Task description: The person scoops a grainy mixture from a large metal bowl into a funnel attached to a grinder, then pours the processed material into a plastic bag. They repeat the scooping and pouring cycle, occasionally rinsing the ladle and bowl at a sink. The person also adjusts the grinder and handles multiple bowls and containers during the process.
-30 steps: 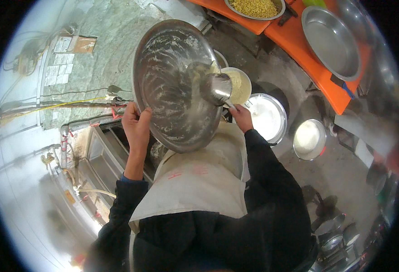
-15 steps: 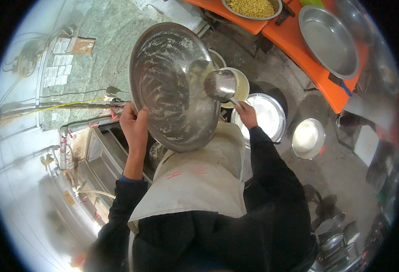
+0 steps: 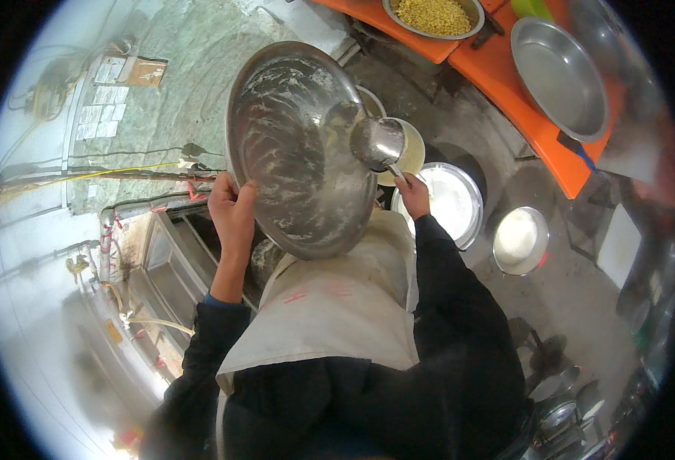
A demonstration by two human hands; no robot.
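On the far left, white papers [image 3: 101, 115] and a brown sheet [image 3: 147, 73] hang on the wall, with a yellow cable [image 3: 142, 169] strung below them. A metal-framed unit [image 3: 175, 257] stands left of the person's left hand [image 3: 232, 211], which grips the left rim of a big metal basin [image 3: 276, 157]: the thumb lies over the edge, while the other fingers are partly hidden behind, so how far they curl cannot be told. The basin is tilted, its inside turned up to view and streaked with pale powder, and its lower edge is against or just above a whitish apron [image 3: 322, 314]. A metal scoop [image 3: 378, 143] overlaps the basin's right rim, beside a pale yellowish patch inside; the scoop's contents cannot be made out. Behind it is a tub [image 3: 422, 146] of yellowish matter. The right hand [image 3: 414, 196] has its fingers wrapped closely around the scoop's handle, just beside a round pot [image 3: 478, 207] of white matter. Above, a bowl [image 3: 478, 23] of yellow kernels sits on an orange table [image 3: 571, 172]; farther right are a pale-filled bowl [image 3: 543, 247] on the floor and an oval metal pan [image 3: 560, 80] on the table
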